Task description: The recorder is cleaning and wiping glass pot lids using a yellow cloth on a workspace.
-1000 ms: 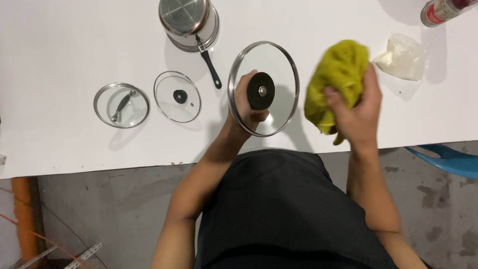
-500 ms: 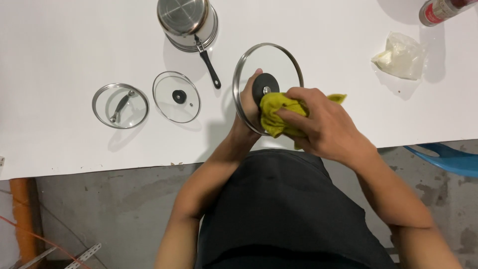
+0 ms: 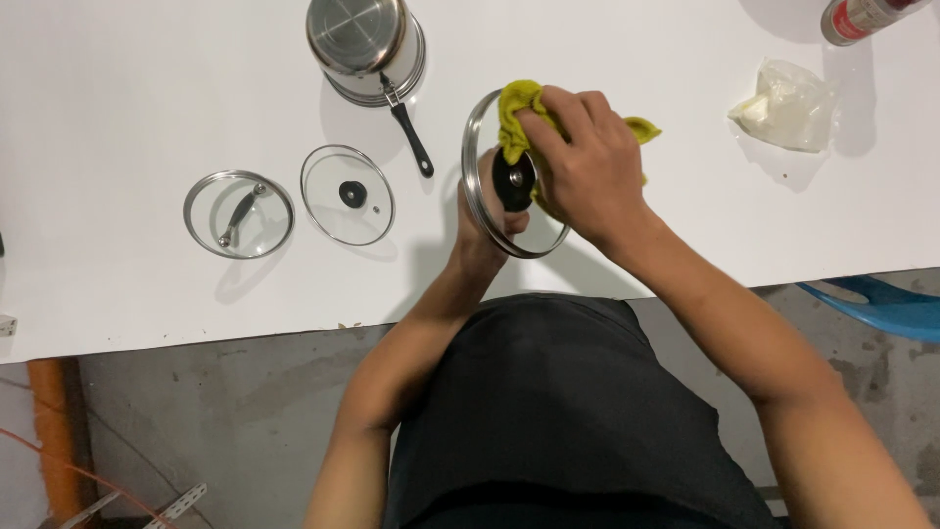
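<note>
My left hand (image 3: 480,220) grips the black knob of a large glass lid (image 3: 487,201) with a steel rim, tilted on edge above the white table (image 3: 117,88). My right hand (image 3: 587,167) presses a yellow-green cloth (image 3: 519,108) against the lid's glass, covering much of its right side. Part of the cloth sticks out past my right hand on the far side.
Two smaller glass lids (image 3: 238,214) (image 3: 348,194) lie flat at the left. A steel saucepan (image 3: 364,44) with a black handle stands at the back. A crumpled clear bag (image 3: 788,105) and a red-labelled bottle (image 3: 862,18) sit at the right. A blue chair edge (image 3: 881,304) shows below.
My right hand brought the cloth from the right onto the lid and has slid it toward the upper rim. The lid has turned more on edge.
</note>
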